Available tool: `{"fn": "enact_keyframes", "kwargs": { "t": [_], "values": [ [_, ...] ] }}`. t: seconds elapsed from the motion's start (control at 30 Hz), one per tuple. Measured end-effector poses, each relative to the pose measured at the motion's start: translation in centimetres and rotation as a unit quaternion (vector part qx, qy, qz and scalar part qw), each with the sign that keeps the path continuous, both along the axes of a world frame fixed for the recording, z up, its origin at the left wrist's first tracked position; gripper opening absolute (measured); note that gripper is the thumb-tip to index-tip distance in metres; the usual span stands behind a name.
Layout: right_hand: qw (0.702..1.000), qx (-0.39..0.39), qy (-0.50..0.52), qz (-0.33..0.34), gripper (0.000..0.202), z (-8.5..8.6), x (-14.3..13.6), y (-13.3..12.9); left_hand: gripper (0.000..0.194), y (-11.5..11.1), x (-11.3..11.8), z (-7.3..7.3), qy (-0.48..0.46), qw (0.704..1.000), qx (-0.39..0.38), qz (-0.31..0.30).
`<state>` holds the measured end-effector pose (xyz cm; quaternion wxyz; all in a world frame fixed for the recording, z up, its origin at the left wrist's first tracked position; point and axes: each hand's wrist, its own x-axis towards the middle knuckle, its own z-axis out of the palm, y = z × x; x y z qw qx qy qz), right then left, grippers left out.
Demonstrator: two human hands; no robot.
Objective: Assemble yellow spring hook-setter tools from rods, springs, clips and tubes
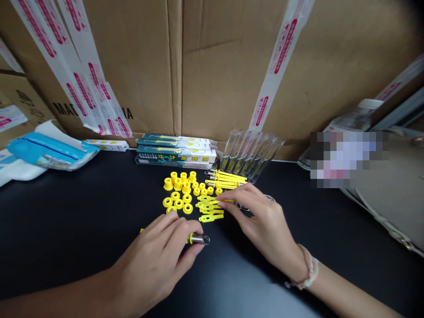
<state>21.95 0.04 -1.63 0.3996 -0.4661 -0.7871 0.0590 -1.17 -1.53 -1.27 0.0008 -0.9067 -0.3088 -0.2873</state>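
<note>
My left hand (162, 247) is closed around a spring scale (197, 239), whose metal end with a wire ring sticks out past the thumb. A bit of yellow also shows at the other side of this hand; the rest is hidden by the fingers. Farther right, my right hand (260, 214) pinches a slim yellow plastic piece (214, 202) between thumb and forefinger, just over several similar flat yellow pieces (211, 217). Yellow flanged sleeves (178, 184), yellow rings (179, 204) and small yellow caps (203, 192) lie in groups between and beyond the hands.
Behind the parts lie yellow rods with metal ends (225, 179), clear tubes (248, 152) and stacked printed boxes (175, 152). A blue packet (56, 148) is at left. A plastic bottle (351, 119) and a bag (391, 194) stand right. Cardboard (215, 66) walls the back.
</note>
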Motion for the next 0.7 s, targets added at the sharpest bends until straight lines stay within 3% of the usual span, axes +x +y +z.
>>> {"fn": "enact_keyframes", "kwargs": {
  "t": [0.17,0.43,0.53,0.7],
  "values": [
    [0.998,0.047,-0.044,-0.029,0.011,-0.8,-1.0,0.7,0.013,0.2,0.2,-0.2,0.003,1.0,-0.013,-0.016],
    [0.998,0.031,-0.041,-0.035,0.018,-1.1,-1.3,1.1,0.011,-0.1,-0.1,0.1,-0.062,0.995,-0.041,-0.059],
    [0.999,0.036,0.013,0.029,0.024,-0.3,-1.7,0.1,0.019,-0.4,-0.6,0.0,-0.11,0.99,-0.049,-0.075],
    [0.977,0.052,0.007,0.207,0.038,0.8,-2.6,-1.8,0.023,-1.3,-0.7,0.9,-0.205,0.963,-0.11,-0.136]
  ]
}}
